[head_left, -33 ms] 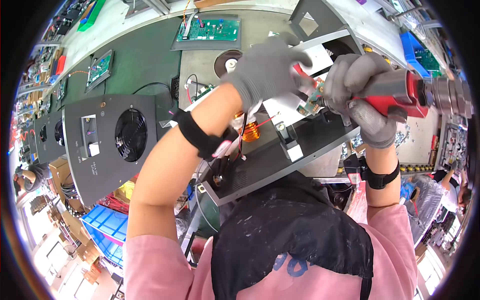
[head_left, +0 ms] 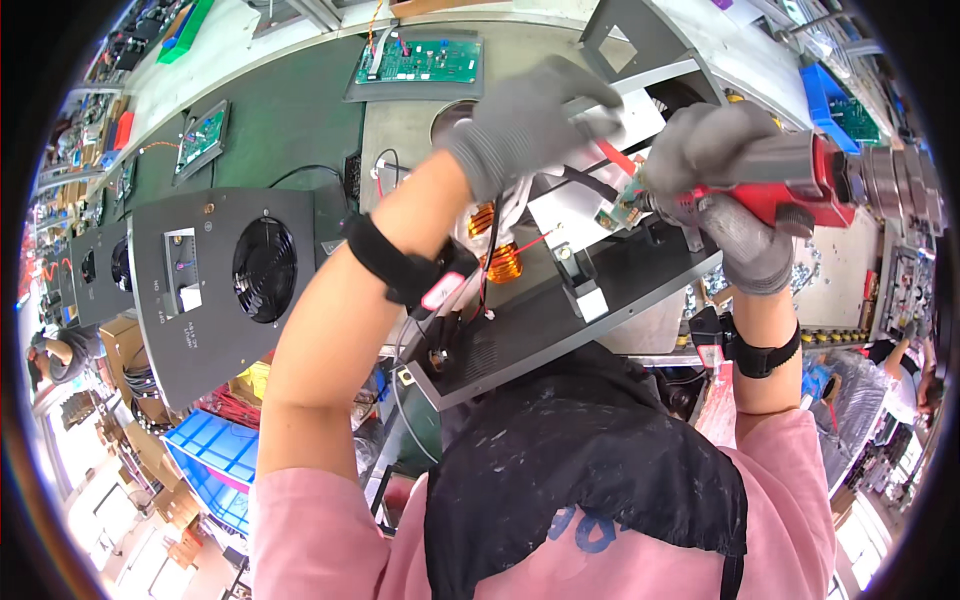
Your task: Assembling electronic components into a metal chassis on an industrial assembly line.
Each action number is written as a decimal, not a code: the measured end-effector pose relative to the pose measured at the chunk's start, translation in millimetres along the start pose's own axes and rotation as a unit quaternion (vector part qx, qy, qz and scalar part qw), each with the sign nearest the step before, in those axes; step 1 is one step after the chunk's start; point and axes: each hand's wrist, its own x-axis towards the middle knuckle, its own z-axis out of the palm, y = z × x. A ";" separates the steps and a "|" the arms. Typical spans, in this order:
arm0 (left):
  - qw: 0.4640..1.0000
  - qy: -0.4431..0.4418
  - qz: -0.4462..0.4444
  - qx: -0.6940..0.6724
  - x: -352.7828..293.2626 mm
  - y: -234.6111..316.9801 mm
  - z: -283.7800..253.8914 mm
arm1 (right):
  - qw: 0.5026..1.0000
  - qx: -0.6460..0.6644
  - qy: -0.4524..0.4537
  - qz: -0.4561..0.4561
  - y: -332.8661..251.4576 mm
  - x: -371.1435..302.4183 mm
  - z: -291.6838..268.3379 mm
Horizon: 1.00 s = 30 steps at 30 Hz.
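Observation:
My right hand (head_left: 715, 170) is gloved in grey and wrapped round a red and grey power screwdriver (head_left: 800, 185), its front end pointing left. At that end sits a small green circuit board (head_left: 625, 208), inside a dark grey metal chassis (head_left: 540, 345). My left hand (head_left: 540, 125), also gloved, hovers above the chassis's far part. Its fingers are bent and apart, with nothing visible between them. Just below its fingertips lies a red strip (head_left: 617, 158); whether they touch is unclear. Copper-wound coils (head_left: 503, 262) and a white sheet (head_left: 570, 213) lie inside the chassis.
A dark panel with a round fan (head_left: 265, 270) stands at left. Beyond the chassis, a green circuit board (head_left: 430, 60) rests on a grey plate. Another board (head_left: 203, 138) lies on the green mat. A blue crate (head_left: 210, 450) is at lower left, a blue bin (head_left: 825, 105) at far right.
My left hand has shifted slightly and its fingers look more spread, uncovering more of the coils and the red strip. My right hand and the screwdriver stay nearly in place.

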 end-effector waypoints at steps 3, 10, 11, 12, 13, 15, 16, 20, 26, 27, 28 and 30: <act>0.911 0.050 -0.108 -0.395 -1.8 -29.0 -14.9 | 0.993 -0.036 0.109 -0.001 0.4 -9.5 6.5; 0.929 -0.153 -0.308 -0.137 5.3 -20.3 -37.5 | 0.992 0.040 0.122 -0.008 -1.9 -30.2 6.9; 0.957 -0.153 -0.231 -0.080 -0.9 -8.5 -35.2 | 0.990 0.022 0.139 0.003 -7.5 -30.9 6.7; 0.958 -0.152 -0.230 -0.078 -1.7 -4.9 -35.7 | 0.988 0.011 0.153 0.011 -8.3 -29.3 8.2; 0.979 -0.113 -0.166 0.024 -0.6 -1.2 -34.8 | 0.989 0.008 0.150 0.005 -8.4 -27.5 7.9; 0.974 -0.055 -0.119 0.187 1.8 12.1 -28.6 | 0.988 -0.005 0.156 0.006 -8.8 -24.6 9.6; 0.973 -0.053 -0.119 0.189 2.1 15.7 -25.8 | 0.987 -0.018 0.161 0.008 -9.4 -23.5 10.6; 0.978 -0.014 -0.139 0.158 11.5 16.2 -29.1 | 0.984 0.004 0.177 0.016 -10.3 -23.9 9.9; 0.711 -0.002 -0.163 -0.684 28.2 18.5 -55.5 | 0.986 -0.023 0.166 0.001 -7.3 -25.9 7.2; 0.694 -0.014 -0.140 -0.706 30.5 18.3 -56.1 | 0.985 0.024 0.171 0.014 -7.8 -26.1 9.2; 0.695 -0.014 -0.140 -0.705 34.0 16.8 -58.8 | 0.985 0.024 0.171 0.013 -8.2 -26.9 8.7; 0.860 -0.005 -0.165 -0.482 42.4 6.6 -72.1 | 0.985 -0.011 0.170 0.004 -6.5 -26.8 7.0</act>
